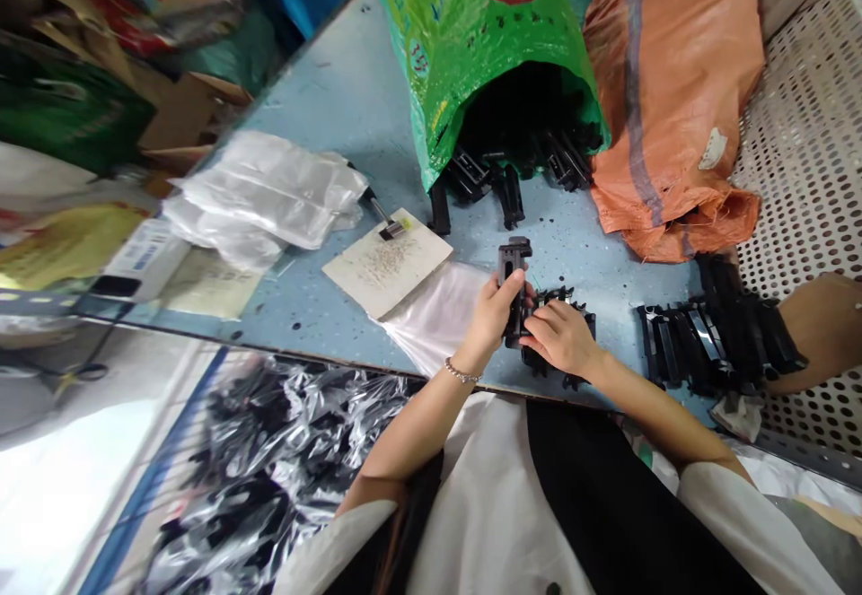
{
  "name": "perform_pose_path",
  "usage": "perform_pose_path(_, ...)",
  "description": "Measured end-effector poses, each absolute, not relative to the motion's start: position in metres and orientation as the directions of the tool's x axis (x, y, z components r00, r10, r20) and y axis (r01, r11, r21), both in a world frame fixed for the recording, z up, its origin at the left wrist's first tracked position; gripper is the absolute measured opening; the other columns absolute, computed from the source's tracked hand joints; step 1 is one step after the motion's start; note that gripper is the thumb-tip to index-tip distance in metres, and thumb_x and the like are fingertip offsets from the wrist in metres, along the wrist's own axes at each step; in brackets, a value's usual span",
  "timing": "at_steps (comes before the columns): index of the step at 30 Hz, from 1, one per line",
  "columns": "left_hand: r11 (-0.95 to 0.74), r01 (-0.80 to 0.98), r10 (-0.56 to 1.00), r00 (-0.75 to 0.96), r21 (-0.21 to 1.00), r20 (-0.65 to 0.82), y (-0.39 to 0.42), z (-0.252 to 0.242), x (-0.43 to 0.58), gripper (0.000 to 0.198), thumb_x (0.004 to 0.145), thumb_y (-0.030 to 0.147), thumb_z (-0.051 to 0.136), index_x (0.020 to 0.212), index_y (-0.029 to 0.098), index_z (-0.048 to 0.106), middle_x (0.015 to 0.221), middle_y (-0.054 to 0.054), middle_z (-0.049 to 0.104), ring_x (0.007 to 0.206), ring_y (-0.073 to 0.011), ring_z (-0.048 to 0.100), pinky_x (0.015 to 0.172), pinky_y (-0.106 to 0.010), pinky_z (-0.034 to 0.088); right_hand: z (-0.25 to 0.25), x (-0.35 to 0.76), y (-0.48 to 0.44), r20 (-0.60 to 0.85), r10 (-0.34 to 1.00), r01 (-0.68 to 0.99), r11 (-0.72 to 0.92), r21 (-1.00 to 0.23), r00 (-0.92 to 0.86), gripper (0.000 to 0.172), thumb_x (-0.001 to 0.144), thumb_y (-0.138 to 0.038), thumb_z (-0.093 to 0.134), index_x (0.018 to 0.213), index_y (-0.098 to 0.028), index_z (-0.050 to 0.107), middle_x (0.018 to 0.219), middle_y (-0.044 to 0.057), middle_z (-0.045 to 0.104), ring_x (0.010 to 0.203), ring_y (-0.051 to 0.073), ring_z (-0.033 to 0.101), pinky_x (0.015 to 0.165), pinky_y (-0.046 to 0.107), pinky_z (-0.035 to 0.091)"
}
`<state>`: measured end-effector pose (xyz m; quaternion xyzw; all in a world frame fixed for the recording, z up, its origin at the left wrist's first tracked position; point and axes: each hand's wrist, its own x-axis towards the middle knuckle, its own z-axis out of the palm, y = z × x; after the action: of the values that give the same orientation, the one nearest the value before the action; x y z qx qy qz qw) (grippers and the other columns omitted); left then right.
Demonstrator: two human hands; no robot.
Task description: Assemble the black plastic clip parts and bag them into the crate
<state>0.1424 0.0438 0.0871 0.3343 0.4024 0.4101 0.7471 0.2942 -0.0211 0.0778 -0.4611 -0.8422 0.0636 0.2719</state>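
The left hand point(494, 315), with a chain bracelet point(461, 371) at its wrist, is closed around 1 black plastic part point(513, 294), which stands upright in its grip. The right hand point(558, 336) lies over that part's lower end and over 1 toothed black piece point(549, 357) on the table; its fingers are close together, and whether it grips or only rests cannot be told.

Both hands are over the near edge of a speckled blue table point(323, 101). Just left of them lie 1 clear plastic bag point(431, 317) and 1 pale square board point(387, 263), with 1 metal-tipped tool point(381, 216) resting on the board. Further left is a heap of clear plastic sheets point(262, 196).

Beyond the hands, 1 green woven sack point(485, 21) lies open, with at least 4 black parts point(508, 196) at its mouth. Beside it lies 1 orange woven sack point(673, 101). To the right sits a pile of black parts point(707, 344), at least 5, too tightly stacked to count exactly. Below the table edge, more black parts in clear wrapping point(269, 451) fill a bin, uncountable from this view
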Motion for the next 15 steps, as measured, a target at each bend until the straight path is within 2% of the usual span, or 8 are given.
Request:
perform_pose_path(2,0.456,-0.314,0.868,0.365,0.833,-0.337,0.041,0.086,0.146,0.054,0.082,0.062,0.072,0.106,0.014,0.065,0.074,-0.002,0.067,0.060,-0.0114,0.061,0.056,-0.022,0.049,0.070,0.288,-0.029,0.403,0.819,0.754,0.552,-0.356,-0.409,0.036,0.105,-0.047,0.044,0.087,-0.022,0.062,0.080,0.007,0.061,0.075,0.022,0.051,0.070,0.036,0.042)
perform_pose_path(4,0.378,-0.294,0.910,0.292,0.878,-0.294,0.040,0.082,0.148,0.050,0.085,0.060,0.069,0.104,0.015,0.063,0.077,-0.003,0.068,0.060,-0.0112,0.061,0.056,-0.022,0.049,0.067,0.281,-0.035,0.314,0.902,0.747,0.423,-0.513,-0.295,0.039,0.106,-0.046,0.039,0.085,-0.022,0.060,0.080,0.006,0.060,0.076,0.021,0.053,0.072,0.035,0.043)
perform_pose_path(7,0.189,-0.245,0.981,0.094,0.951,-0.171,0.042,0.065,0.139,0.057,0.082,0.049,0.077,0.123,0.020,0.052,0.095,-0.003,0.067,0.064,-0.0105,0.062,0.060,-0.023,0.052,0.067,0.272,-0.030,-0.028,0.978,0.620,0.108,-0.777,-0.207,0.041,0.108,-0.048,0.035,0.084,-0.022,0.057,0.079,0.002,0.060,0.073,0.018,0.057,0.069,0.031,0.045)
perform_pose_path(9,0.149,-0.187,0.989,0.022,0.971,-0.148,0.042,0.047,0.128,0.067,0.081,0.044,0.079,0.133,0.024,0.043,0.106,-0.004,0.065,0.074,-0.0126,0.065,0.067,-0.025,0.056,0.067,0.278,-0.007,-0.205,0.931,0.547,-0.006,-0.837,-0.303,0.042,0.107,-0.051,0.036,0.086,-0.022,0.058,0.077,0.000,0.062,0.071,0.016,0.059,0.070,0.030,0.047)
perform_pose_path(10,0.165,-0.152,0.986,0.019,0.974,-0.164,0.039,0.037,0.122,0.064,0.084,0.044,0.076,0.134,0.024,0.043,0.108,-0.005,0.064,0.080,-0.0146,0.067,0.073,-0.028,0.058,0.066,0.285,0.013,-0.229,0.918,0.544,-0.016,-0.839,-0.325,0.042,0.106,-0.052,0.036,0.088,-0.023,0.059,0.079,0.000,0.064,0.073,0.017,0.060,0.073,0.030,0.049)
perform_pose_path(11,0.191,-0.108,0.981,0.032,0.976,-0.189,0.036,0.025,0.118,0.057,0.087,0.045,0.072,0.132,0.022,0.045,0.110,-0.006,0.064,0.088,-0.0173,0.068,0.079,-0.032,0.059,0.065,0.296,0.038,-0.213,0.928,0.565,-0.003,-0.825,-0.307,0.042,0.107,-0.051,0.035,0.091,-0.023,0.062,0.084,0.001,0.066,0.078,0.018,0.062,0.079,0.032,0.050)
perform_pose_path(13,0.217,0.012,0.974,0.069,0.976,-0.218,0.024,0.003,0.115,0.045,0.091,0.044,0.064,0.128,0.019,0.051,0.116,-0.010,0.065,0.106,-0.0243,0.067,0.097,-0.043,0.056,0.060,0.327,0.097,-0.052,0.997,0.679,0.003,-0.735,-0.060,0.034,0.107,-0.043,0.037,0.107,-0.022,0.063,0.104,0.007,0.069,0.098,0.021,0.064,0.092,0.036,0.050)
perform_pose_path(15,0.143,0.144,0.984,0.081,0.979,-0.156,0.009,-0.016,0.121,0.045,0.094,0.040,0.059,0.132,0.017,0.053,0.133,-0.016,0.060,0.129,-0.0306,0.057,0.115,-0.053,0.044,0.055,0.362,0.158,0.126,0.972,0.811,-0.091,-0.578,0.199,0.032,0.103,-0.027,0.041,0.127,-0.017,0.059,0.131,0.016,0.062,0.124,0.027,0.056,0.107,0.042,0.044)
